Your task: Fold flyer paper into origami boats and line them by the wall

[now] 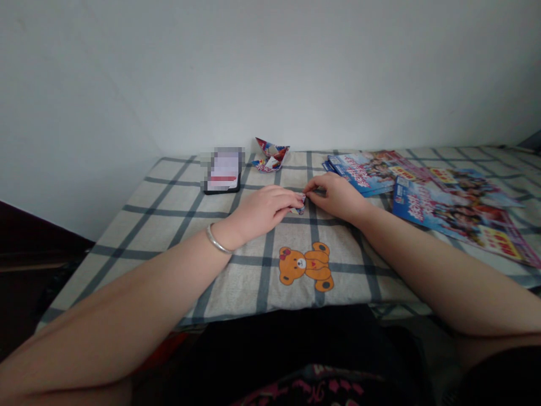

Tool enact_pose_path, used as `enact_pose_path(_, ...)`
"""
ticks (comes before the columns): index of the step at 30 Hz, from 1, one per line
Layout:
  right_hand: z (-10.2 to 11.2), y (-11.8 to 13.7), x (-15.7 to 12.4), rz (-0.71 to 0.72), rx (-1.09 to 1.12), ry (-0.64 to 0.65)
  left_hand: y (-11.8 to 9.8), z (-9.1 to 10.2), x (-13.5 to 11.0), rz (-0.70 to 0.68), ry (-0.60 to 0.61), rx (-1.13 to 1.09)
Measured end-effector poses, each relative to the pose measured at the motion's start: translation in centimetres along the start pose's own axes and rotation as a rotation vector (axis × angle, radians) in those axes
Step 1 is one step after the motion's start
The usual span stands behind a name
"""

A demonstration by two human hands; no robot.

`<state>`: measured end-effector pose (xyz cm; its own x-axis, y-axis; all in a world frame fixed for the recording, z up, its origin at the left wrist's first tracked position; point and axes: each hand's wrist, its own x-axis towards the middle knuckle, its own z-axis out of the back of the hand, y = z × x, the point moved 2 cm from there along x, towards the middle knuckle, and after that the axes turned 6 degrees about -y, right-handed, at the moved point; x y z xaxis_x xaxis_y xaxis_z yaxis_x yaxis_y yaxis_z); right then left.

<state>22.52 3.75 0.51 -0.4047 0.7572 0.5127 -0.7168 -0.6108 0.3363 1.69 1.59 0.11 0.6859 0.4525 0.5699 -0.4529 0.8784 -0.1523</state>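
Observation:
A small folded piece of printed paper point(300, 203) lies on the checked cloth point(169, 208) at the middle of the table. My left hand point(262, 211) presses on its left side with the fingers curled over it. On the paper's right edge my right hand point(336, 194) pinches with fingertips together. Most of the paper is hidden under the fingers. A silver bangle point(217, 241) sits on my left wrist.
A finished folded paper shape point(270, 155) stands by the wall at the back. A phone point(223, 171) lies to its left. Several glossy printed leaflets point(443, 197) spread over the right side. An orange bear print point(307, 265) marks the cloth near me.

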Motion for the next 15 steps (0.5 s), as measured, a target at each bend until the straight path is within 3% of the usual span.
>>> enact_pose_path(15,-0.41,-0.25,0.14,0.129,0.026,0.049,-0.7,-0.06,0.01,-0.088,0.121,0.141)
